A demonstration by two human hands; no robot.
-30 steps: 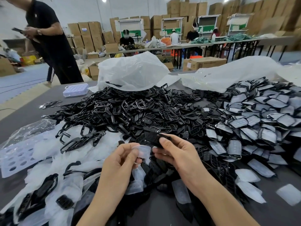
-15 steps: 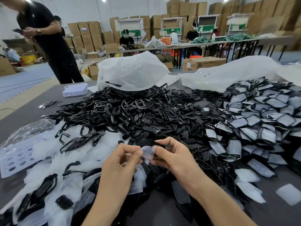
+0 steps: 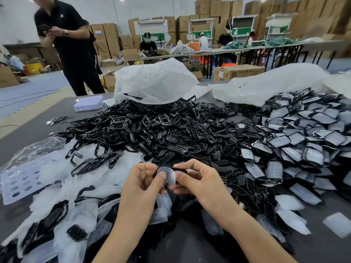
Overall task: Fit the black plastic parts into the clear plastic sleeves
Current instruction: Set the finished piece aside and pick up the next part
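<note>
Left hand (image 3: pixel 144 184): thumb and fingers pinch clear sleeve (image 3: pixel 168 174), held above near edge of black parts pile (image 3: pixel 152 130)
Right hand (image 3: pixel 197 181): fingers curled on black part (image 3: pixel 180 169), mostly hidden, touching sleeve
Risk: part enters tilted; sleeve mouth buckles or tears
Risk: thin sleeve slips from pinch, drops among empty sleeves (image 3: pixel 163 204) below
Finished pieces (image 3: pixel 303 139) lie right, well apart

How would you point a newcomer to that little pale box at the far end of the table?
Find the big crumpled white plastic bag at the far edge of the grey table. Just left of it, past the heap of black parts, sits the pale lavender box: flat, hard-edged, dimpled on top, alone on bare tabletop.
</note>
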